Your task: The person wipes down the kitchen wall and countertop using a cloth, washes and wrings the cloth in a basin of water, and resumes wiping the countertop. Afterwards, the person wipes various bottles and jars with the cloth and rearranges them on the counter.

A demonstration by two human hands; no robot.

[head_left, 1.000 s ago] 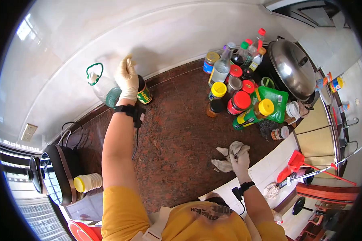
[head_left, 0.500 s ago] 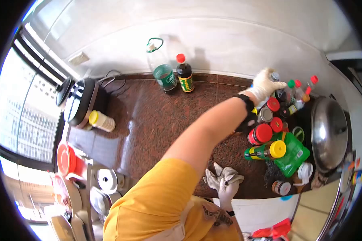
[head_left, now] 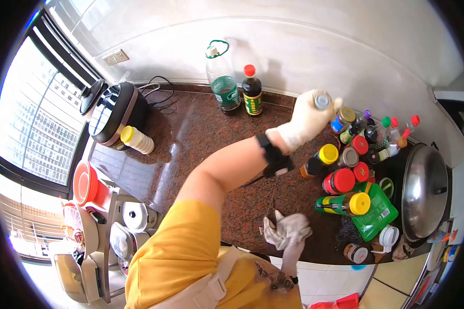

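Observation:
My left hand (head_left: 310, 117), in a white glove, is closed around a grey-capped bottle (head_left: 322, 101) near the wall. Its cap faces up, and the fingers hide most of its body. Beside this hand stand a jar with a blue label (head_left: 342, 121) and a yellow-capped jar (head_left: 327, 154). Lower down, near the counter's front edge, my gloved right hand (head_left: 294, 246) is closed on a crumpled greyish cloth (head_left: 285, 229). To its right are a green bottle with a yellow cap (head_left: 345, 204) and a red-lidded jar (head_left: 339, 181).
More capped bottles (head_left: 384, 135) crowd the right side by a domed metal lid (head_left: 424, 190). A green package (head_left: 375, 211) lies in front. Along the wall stand a large clear jug (head_left: 224, 87) and a soy sauce bottle (head_left: 252, 95). A black appliance (head_left: 117, 114) sits far left.
My left hand has moved left, lifting the grey-capped bottle away from the cluster and uncovering the blue-labelled and yellow-capped jars. My right hand stays low with the cloth. The view has shifted slightly.

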